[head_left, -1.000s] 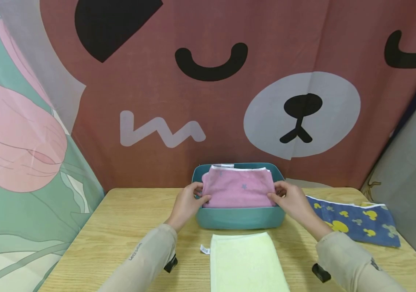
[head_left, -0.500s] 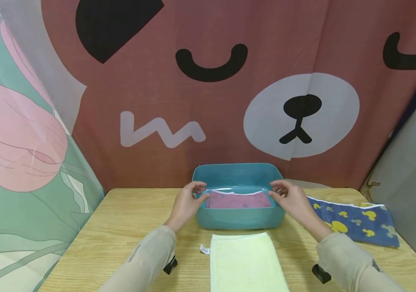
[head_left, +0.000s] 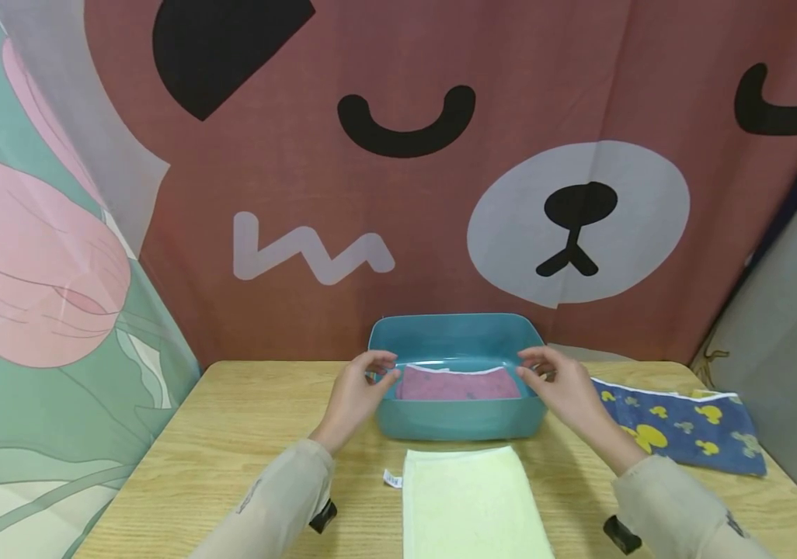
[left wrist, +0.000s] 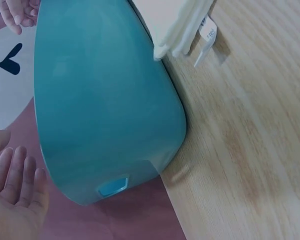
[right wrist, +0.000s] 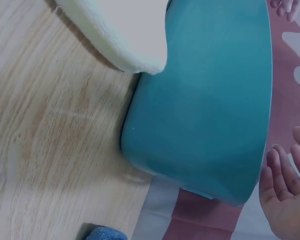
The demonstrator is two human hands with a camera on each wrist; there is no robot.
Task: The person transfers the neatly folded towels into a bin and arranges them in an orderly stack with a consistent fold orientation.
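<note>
A folded pink towel (head_left: pixel 457 384) with a white edge lies inside the teal plastic bin (head_left: pixel 460 419), its lower part hidden by the front wall. My left hand (head_left: pixel 360 392) hovers at the bin's left rim with relaxed fingers, holding nothing. Over the right rim is my right hand (head_left: pixel 559 388), its fingers loosely bent and apart from the towel. Both wrist views show the hands beside the bin's outer wall, palms bare. In front of the bin, a folded pale yellow towel (head_left: pixel 471 505) with a white tag lies on the wooden table (head_left: pixel 231 435).
A folded blue towel (head_left: pixel 699 435) with yellow mouse-head shapes lies at the table's right side, partly behind my right forearm. Behind the table hangs a curtain (head_left: pixel 287 326) printed with a brown bear.
The pink towel, held upright between both hands a second ago, has been let go and sits lower inside the bin. Both hands have spread slightly and stayed near the rims.
</note>
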